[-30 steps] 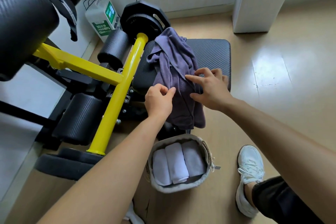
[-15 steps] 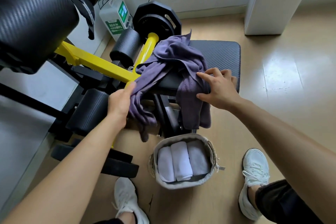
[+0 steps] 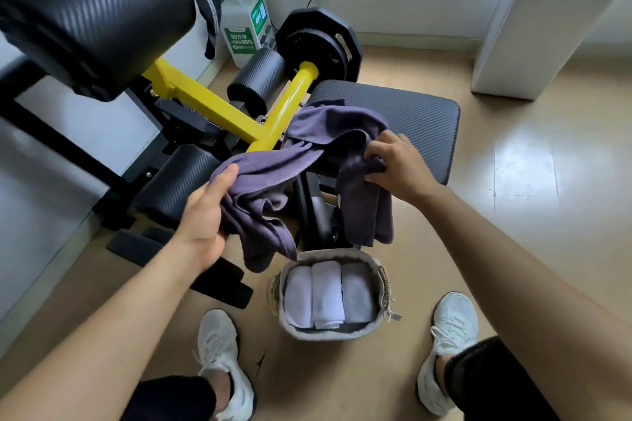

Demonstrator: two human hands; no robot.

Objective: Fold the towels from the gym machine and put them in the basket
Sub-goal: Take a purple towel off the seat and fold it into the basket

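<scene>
Head cam: left hand [image 3: 205, 215] and right hand [image 3: 396, 164] each grasp the purple towel [image 3: 307, 147] above the basket [image 3: 372, 331] of rolled towels [image 3: 328, 294].

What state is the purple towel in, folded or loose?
Loose, not folded: the purple towel hangs bunched and twisted between the left hand and right hand, both gripping it.

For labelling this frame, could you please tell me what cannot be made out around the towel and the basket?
Head view:
- Purple towel: bunched, own folds hide its full shape.
- Left hand: fingers hidden behind the towel.
- Basket: bottom hidden by three rolled towels.
- White jug: label's fine print too small.
</scene>
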